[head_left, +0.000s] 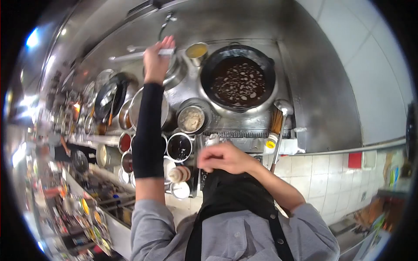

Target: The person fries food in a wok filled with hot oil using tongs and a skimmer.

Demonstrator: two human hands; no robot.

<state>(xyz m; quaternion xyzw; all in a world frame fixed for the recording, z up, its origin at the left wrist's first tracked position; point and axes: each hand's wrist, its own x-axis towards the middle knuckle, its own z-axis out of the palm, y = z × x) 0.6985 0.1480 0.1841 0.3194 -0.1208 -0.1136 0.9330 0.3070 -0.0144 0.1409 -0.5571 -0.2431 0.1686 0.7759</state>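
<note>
In the head view, the left hand (156,63) is hovering out toward the back left part of the steel surface (244,122), fingers looking pretty much straight. A long metal handle (127,57) is running right across it, but honestly I can't tell if the hand is gripping that or just lining up with it. A metal pot (175,78) is sitting just beside that hand.

The right hand (225,157) is hanging just past the front edge, over the black apron (228,189), fingers loosely curled. It's blurry, so I can't tell if anything's tucked inside. A squat bottle (176,174) is standing near it, on its left.

The big black wok (207,78) is taking up the back right corner, dark liquid bubbling away, both hands well apart from it. A ladle (283,108) is lying across the front right corner.
</note>
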